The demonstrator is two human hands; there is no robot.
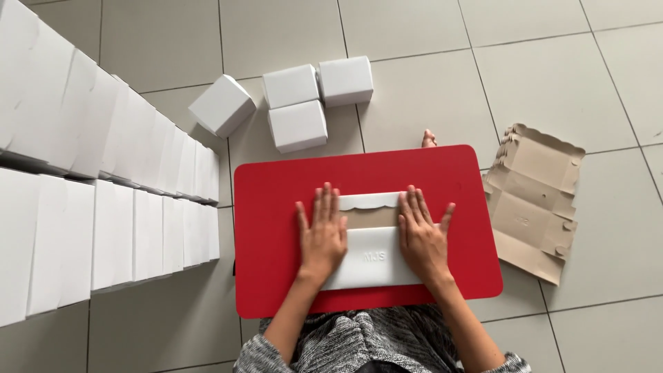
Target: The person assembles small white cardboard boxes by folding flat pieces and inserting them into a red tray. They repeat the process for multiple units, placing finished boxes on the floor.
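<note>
A flat white cardboard box blank (pixel 371 262) lies on a red board (pixel 276 207) over my lap. Its upper part shows a brown inner face and a scalloped white edge (pixel 366 202). My left hand (pixel 322 231) presses flat on the blank's left side, fingers spread. On the blank's right side my right hand (pixel 423 233) presses flat the same way. Neither hand grips anything.
A stack of unfolded brown box blanks (pixel 535 200) lies on the tiled floor to the right. Several folded white boxes (pixel 297 103) sit beyond the board. Two long rows of finished white boxes (pixel 103 193) fill the left side. A toe (pixel 429 139) shows past the board's far edge.
</note>
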